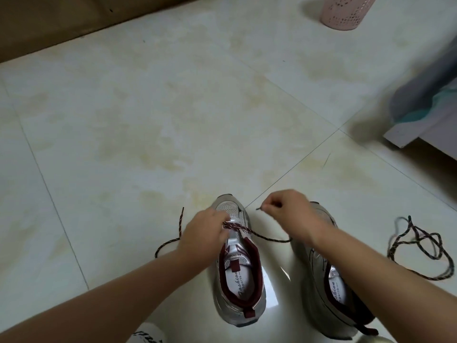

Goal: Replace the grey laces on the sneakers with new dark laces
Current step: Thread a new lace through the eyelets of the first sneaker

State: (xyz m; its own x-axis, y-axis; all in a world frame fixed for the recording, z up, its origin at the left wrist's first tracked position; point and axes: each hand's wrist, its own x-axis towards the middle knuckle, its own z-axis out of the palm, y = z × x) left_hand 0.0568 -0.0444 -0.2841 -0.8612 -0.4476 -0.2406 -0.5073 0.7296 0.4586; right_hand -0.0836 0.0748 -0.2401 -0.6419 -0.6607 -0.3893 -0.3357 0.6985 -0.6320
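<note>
Two silver sneakers with maroon lining stand on the floor, toes pointing away. On the left sneaker (241, 273) a dark speckled lace (269, 237) crosses the lowest eyelets. My left hand (206, 232) rests over that shoe's forefoot and holds the lace where it meets the eyelets. The lace's other end trails on the floor to the left. My right hand (284, 206) pinches the lace's tip above the toe of the right sneaker (331, 280), which my forearm partly hides. A second dark lace (425, 246) lies coiled on the floor at the right.
The floor is pale glossy tile (173, 107). A pink perforated bin (346, 11) stands at the far right. A grey furniture corner with cloth (420, 115) juts in at the right. Brown cardboard (49, 23) lies at the far left.
</note>
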